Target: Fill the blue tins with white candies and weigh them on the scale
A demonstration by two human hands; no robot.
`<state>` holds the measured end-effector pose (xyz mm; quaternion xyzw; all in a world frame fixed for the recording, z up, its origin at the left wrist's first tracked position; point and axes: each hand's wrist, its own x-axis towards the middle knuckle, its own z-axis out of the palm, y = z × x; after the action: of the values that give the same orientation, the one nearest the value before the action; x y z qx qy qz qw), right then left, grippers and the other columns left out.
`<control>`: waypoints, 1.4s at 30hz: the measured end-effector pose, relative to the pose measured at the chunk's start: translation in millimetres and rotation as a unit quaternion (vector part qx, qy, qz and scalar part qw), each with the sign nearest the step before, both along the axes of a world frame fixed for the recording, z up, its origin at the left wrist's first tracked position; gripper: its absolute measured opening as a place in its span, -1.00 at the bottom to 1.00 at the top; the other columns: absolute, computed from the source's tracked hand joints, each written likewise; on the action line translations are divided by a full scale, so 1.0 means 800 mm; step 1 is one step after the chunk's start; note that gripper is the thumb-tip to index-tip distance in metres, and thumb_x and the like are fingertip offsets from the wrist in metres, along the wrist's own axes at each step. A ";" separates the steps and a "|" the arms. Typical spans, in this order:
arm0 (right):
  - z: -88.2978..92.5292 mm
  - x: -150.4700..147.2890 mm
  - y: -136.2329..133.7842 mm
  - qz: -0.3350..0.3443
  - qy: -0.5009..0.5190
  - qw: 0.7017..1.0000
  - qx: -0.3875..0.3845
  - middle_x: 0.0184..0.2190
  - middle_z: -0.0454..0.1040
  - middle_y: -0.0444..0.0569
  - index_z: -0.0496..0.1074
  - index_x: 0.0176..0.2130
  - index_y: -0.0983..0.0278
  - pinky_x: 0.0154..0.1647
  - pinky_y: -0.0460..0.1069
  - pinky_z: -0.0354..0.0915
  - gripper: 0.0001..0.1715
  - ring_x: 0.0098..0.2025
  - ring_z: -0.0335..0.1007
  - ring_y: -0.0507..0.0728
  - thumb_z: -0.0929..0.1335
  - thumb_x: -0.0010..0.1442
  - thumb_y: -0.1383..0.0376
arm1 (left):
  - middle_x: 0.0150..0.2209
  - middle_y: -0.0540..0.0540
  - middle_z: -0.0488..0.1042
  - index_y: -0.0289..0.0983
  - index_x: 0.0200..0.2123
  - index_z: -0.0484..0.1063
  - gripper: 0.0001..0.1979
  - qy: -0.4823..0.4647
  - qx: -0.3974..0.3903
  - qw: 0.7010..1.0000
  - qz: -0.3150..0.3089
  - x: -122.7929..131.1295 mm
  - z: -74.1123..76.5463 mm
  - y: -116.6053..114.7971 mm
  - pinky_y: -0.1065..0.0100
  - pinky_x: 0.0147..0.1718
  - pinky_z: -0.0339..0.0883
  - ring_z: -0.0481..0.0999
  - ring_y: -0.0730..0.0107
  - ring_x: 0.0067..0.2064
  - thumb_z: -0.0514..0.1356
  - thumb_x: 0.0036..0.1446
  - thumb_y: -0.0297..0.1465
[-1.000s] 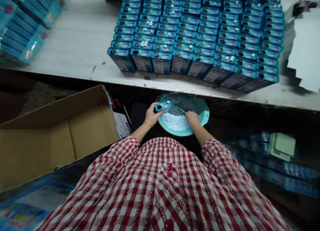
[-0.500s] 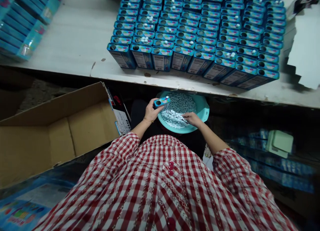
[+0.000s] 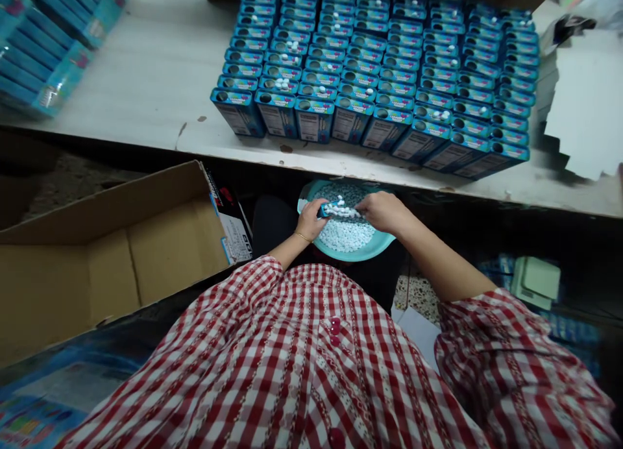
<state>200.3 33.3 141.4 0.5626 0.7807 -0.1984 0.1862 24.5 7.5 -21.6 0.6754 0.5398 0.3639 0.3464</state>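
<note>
A teal bowl [image 3: 377,244] full of small white candies [image 3: 346,236] rests in my lap below the table edge. My left hand [image 3: 310,219] is closed on a small blue box [image 3: 325,208] held over the bowl. White candies are heaped on the box's top. My right hand [image 3: 384,211] is cupped against the box's right end, fingers curled together at the candies. What lies inside that hand is hidden.
On the white table [image 3: 146,85] stand several rows of open blue boxes [image 3: 374,72], a few with candies on top. Wrapped blue packs [image 3: 43,40] lie far left, flat white card blanks [image 3: 586,105] far right. An open cardboard carton [image 3: 111,254] sits at my left, a pale green scale [image 3: 535,280] at my right.
My right hand has come up out of the bowl's candies to the box's top, where candies are now heaped. The left hand lowered the box slightly over the bowl.
</note>
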 end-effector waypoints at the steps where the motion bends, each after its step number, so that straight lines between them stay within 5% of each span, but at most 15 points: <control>1: 0.006 -0.012 0.002 0.010 -0.033 0.999 -0.004 -0.26 0.53 0.07 0.54 -0.19 0.24 -0.21 -0.02 0.27 -0.63 -0.20 0.43 0.15 0.23 0.07 0.41 | -0.14 -0.11 0.48 -0.25 -0.15 0.38 -0.66 0.005 0.002 1.000 -0.005 0.001 -0.001 -0.001 0.22 -0.05 0.27 0.43 0.22 -0.07 0.24 -0.08 -0.46; 6: 0.028 -0.044 0.002 0.053 -0.096 0.994 0.007 -0.27 0.51 0.21 0.50 -0.13 0.37 -0.23 0.01 0.27 -0.60 -0.21 0.45 0.21 0.21 0.10 0.43 | -0.14 -0.12 0.48 -0.25 -0.15 0.37 -0.67 0.001 0.007 1.000 -0.002 0.000 -0.006 -0.001 0.22 -0.04 0.27 0.43 0.23 -0.07 0.25 -0.07 -0.45; 10: 0.022 -0.003 0.000 0.048 -0.045 0.997 0.031 -0.23 0.51 0.09 0.49 -0.11 0.24 -0.21 -0.03 0.24 -0.59 -0.18 0.42 0.17 0.20 0.13 0.41 | -0.14 -0.12 0.48 -0.24 -0.15 0.36 -0.66 -0.032 0.002 0.999 0.030 -0.011 -0.003 -0.002 0.24 -0.07 0.29 0.45 0.25 -0.09 0.26 -0.06 -0.41; 12: -0.005 0.031 -0.001 0.016 0.003 0.999 0.046 -0.18 0.49 0.01 0.45 -0.04 0.16 -0.19 -0.05 0.22 -0.56 -0.14 0.40 0.14 0.18 0.17 0.38 | -0.15 -0.12 0.47 -0.24 -0.14 0.36 -0.65 -0.053 -0.001 0.997 0.048 -0.019 0.002 -0.004 0.26 -0.08 0.30 0.46 0.27 -0.11 0.27 -0.05 -0.38; 15: -0.075 0.060 -0.008 -0.059 -0.007 0.998 0.027 -0.14 0.46 0.02 0.41 0.01 0.18 -0.17 -0.08 0.22 -0.53 -0.11 0.39 0.12 0.17 0.17 0.42 | -0.18 -0.09 0.48 -0.24 -0.14 0.35 -0.64 -0.068 -0.009 0.995 0.071 -0.031 0.009 -0.008 0.29 -0.11 0.32 0.47 0.31 -0.14 0.27 -0.04 -0.32; 19: -0.170 0.035 -0.037 -0.103 -0.057 0.993 -0.023 -0.04 0.39 0.24 0.39 -0.01 0.38 -0.17 -0.03 0.25 -0.52 -0.08 0.38 0.17 0.10 0.19 0.51 | -0.18 -0.07 0.48 -0.24 -0.14 0.35 -0.64 -0.069 -0.016 0.995 0.072 -0.039 0.009 -0.011 0.31 -0.13 0.32 0.47 0.33 -0.16 0.27 -0.04 -0.28; 22: -0.206 0.011 -0.055 -0.083 -0.017 0.995 -0.054 -0.05 0.41 0.23 0.40 -0.02 0.41 -0.13 -0.03 0.25 -0.54 -0.05 0.37 0.16 0.10 0.19 0.51 | -0.17 -0.08 0.47 -0.24 -0.13 0.34 -0.61 -0.075 -0.024 0.994 0.079 -0.040 0.005 -0.009 0.32 -0.14 0.33 0.47 0.33 -0.17 0.28 -0.06 -0.28; 25: -0.218 0.012 -0.056 -0.079 0.030 0.993 -0.088 -0.03 0.44 0.15 0.43 -0.03 0.34 -0.08 -0.05 0.25 -0.54 -0.02 0.37 0.14 0.16 0.15 0.52 | -0.19 -0.07 0.47 -0.26 -0.13 0.34 -0.59 -0.088 -0.031 0.992 0.090 -0.040 0.002 -0.007 0.33 -0.16 0.33 0.47 0.35 -0.19 0.28 -0.07 -0.28; 30: -0.217 0.039 -0.048 -0.099 0.115 0.978 -0.141 -0.05 0.49 0.02 0.47 -0.04 0.31 -0.02 -0.11 0.24 -0.55 -0.02 0.39 0.07 0.28 0.07 0.50 | -0.23 -0.05 0.47 -0.26 -0.13 0.34 -0.60 -0.083 -0.030 0.992 0.093 -0.040 0.002 -0.005 0.34 -0.18 0.33 0.46 0.36 -0.22 0.28 -0.07 -0.28; 33: -0.199 0.052 -0.050 -0.124 0.157 0.969 -0.147 -0.12 0.53 0.00 0.48 -0.05 0.32 -0.10 -0.10 0.30 -0.56 -0.12 0.43 0.07 0.30 0.04 0.46 | -0.21 -0.06 0.47 -0.26 -0.12 0.33 -0.59 -0.082 -0.027 0.992 0.091 -0.041 0.001 -0.004 0.33 -0.16 0.33 0.46 0.34 -0.20 0.27 -0.07 -0.28; 38: -0.126 0.072 -0.045 -0.182 0.306 0.924 -0.140 -0.29 0.54 -0.06 0.55 -0.17 0.32 -0.24 -0.08 0.32 -0.61 -0.28 0.42 0.06 0.32 -0.04 0.43 | -0.22 -0.06 0.48 -0.25 -0.14 0.34 -0.61 -0.080 -0.027 0.993 0.079 -0.033 0.000 -0.001 0.32 -0.17 0.34 0.47 0.33 -0.21 0.28 -0.08 -0.31; 42: -0.059 0.062 -0.028 -0.122 0.272 0.948 -0.110 -0.34 0.53 -0.06 0.54 -0.15 0.31 -0.34 -0.11 0.27 -0.63 -0.35 0.39 0.04 0.31 0.03 0.37 | -0.17 -0.10 0.48 -0.24 -0.15 0.36 -0.65 -0.052 -0.011 0.998 0.041 -0.018 0.001 -0.001 0.28 -0.11 0.32 0.46 0.27 -0.14 0.26 -0.07 -0.38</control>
<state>250.2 10.7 94.0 0.5545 0.7002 -0.4498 0.0016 10.1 6.6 -20.5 0.6287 0.5524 0.4069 0.3661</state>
